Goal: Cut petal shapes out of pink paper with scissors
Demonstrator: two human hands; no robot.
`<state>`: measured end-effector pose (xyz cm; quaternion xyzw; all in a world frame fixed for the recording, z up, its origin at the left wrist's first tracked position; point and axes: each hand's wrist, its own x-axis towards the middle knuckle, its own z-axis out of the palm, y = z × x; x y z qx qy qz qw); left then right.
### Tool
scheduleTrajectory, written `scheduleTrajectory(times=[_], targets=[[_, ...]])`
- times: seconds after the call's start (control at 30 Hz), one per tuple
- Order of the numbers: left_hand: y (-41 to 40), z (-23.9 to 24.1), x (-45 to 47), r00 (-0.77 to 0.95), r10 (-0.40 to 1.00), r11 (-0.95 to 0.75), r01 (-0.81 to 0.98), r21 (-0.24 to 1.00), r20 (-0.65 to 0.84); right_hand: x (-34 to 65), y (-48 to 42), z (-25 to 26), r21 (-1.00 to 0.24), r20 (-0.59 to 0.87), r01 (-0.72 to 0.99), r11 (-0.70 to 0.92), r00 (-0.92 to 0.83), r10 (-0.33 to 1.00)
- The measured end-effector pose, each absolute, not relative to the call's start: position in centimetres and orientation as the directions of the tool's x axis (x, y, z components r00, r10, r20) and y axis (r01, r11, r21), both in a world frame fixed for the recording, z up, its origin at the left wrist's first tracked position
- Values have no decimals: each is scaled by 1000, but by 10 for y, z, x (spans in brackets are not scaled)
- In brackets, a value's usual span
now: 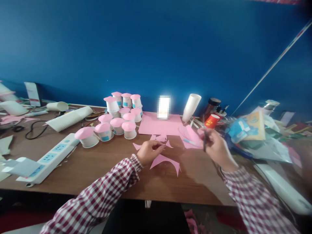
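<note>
My left hand (149, 152) is low over the middle of the table, its thumb and fingers pinched together among pink paper scraps (159, 138). Whatever the pinch holds is too small to make out. Just in front of me lies a larger pink offcut (165, 161) with a curved edge. My right hand (218, 148) is closed round what look like dark-handled scissors (204, 141), smeared by motion. Left of them is a loose pink paper piece (191, 135). Behind the scraps lies a pink sheet (156, 123) with a bright, pixelated upright object (163, 107) at its back.
Several white paper cups with pink paper tops (104, 130) are grouped left of centre. A power strip (53, 156) and a stack of cups (70, 118) lie farther left. A tall white cup stack (192, 107), a red cup (211, 121) and plastic bags (258, 136) stand right.
</note>
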<state>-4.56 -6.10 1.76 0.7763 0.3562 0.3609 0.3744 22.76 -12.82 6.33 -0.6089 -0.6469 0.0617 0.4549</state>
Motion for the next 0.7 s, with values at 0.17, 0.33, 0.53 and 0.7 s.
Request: scheduleTrajectory(times=[0.17, 0.33, 0.53, 0.7], targets=[[-58, 32, -7, 596, 799, 96, -254, 962, 77, 164, -103, 48, -509, 563, 776, 373, -28, 826], [-37, 19, 8, 374, 904, 379, -473, 795, -208, 134, -74, 29, -680, 549, 580, 448, -3, 836], [-13, -4, -4, 231, 959, 259, -481, 837, -164, 133, -63, 19, -743, 564, 532, 406, 172, 808], [-7, -9, -14, 271, 956, 225, -447, 865, -109, 145, -57, 8, -808, 532, 465, 361, 314, 787]])
